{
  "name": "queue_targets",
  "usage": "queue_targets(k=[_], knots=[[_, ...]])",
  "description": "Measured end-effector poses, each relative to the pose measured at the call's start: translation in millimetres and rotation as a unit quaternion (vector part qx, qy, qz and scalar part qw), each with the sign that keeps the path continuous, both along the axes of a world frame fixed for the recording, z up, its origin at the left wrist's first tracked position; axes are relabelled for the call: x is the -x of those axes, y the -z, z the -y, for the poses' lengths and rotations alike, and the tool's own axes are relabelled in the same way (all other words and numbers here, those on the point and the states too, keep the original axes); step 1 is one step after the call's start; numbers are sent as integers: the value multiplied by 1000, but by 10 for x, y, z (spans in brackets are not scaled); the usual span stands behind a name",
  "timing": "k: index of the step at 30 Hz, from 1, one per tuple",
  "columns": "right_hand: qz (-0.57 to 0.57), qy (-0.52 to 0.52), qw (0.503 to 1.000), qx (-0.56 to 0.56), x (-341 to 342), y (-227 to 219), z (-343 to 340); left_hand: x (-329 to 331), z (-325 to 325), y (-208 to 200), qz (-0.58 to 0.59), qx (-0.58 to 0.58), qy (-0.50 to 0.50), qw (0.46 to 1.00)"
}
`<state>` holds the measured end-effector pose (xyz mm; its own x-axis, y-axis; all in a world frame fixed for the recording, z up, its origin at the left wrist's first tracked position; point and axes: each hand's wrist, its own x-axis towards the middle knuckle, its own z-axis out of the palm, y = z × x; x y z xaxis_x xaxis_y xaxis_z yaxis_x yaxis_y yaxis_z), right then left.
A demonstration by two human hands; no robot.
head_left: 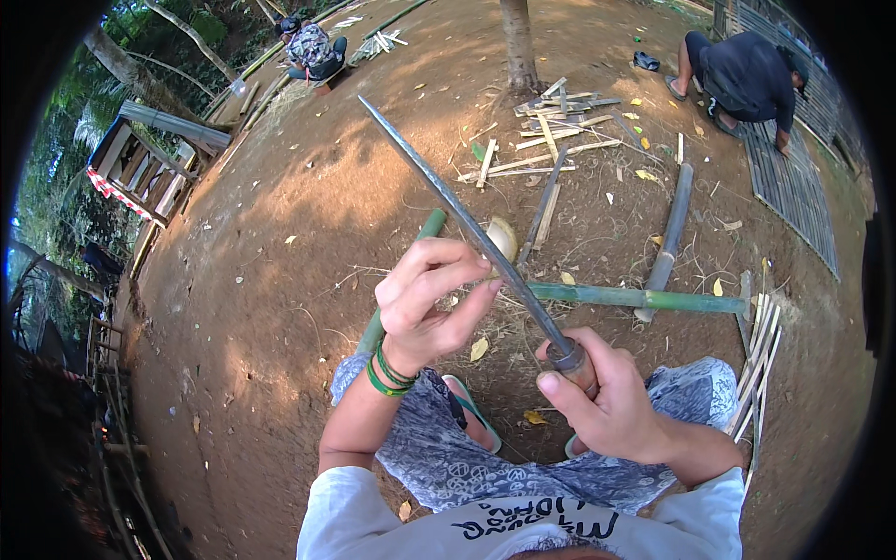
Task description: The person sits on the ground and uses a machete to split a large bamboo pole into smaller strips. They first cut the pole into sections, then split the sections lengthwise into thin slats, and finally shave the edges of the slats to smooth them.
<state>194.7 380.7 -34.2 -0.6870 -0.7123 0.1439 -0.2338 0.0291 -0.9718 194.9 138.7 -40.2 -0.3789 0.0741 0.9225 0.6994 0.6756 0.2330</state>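
- Dark metal makes up the long, tapering blade (452, 200), which runs from its handle (582, 373) toward the far left, its point raised above the brown earth.
- Wrapped around that handle, the right hand (611, 411) grips firmly, thumb along the near side.
- Fingers curled, the left hand (425, 303) brings thumb and fingertips together just beside the blade's middle; a slight yellowish-green bit shows there, too small to identify. I cannot tell whether the fingertips touch the metal.
- Green bands (387, 376) circle the left wrist.
- Just beyond the hands, a pale rounded object (505, 231) sits on the ground.
- To the right, a green pole (691, 301) lies across a greyish pole (674, 224); pale strips (767, 350) lie near its right end.
- Farther off, wood pieces (551, 133) are scattered near a tree trunk (518, 47).
- At far right, a person in dark clothes (747, 75) bends over a slatted panel (795, 191).
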Motion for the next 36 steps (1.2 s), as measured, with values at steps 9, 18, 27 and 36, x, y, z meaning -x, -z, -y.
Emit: queue_targets(k=[9, 18, 27, 36], knots=[[8, 13, 1000, 2, -1, -39, -27, -2, -18, -1, 1, 21, -18, 1000], [11, 19, 1000, -3, 0, -62, -37, 15, -27, 31, -3, 11, -14, 1000], [14, 17, 1000, 3, -2, -43, -31, 5, -33, 18, 0, 9, -19, 1000], [17, 15, 1000, 16, -4, -10, -17, 4, -27, 18, 2, 14, -22, 1000]])
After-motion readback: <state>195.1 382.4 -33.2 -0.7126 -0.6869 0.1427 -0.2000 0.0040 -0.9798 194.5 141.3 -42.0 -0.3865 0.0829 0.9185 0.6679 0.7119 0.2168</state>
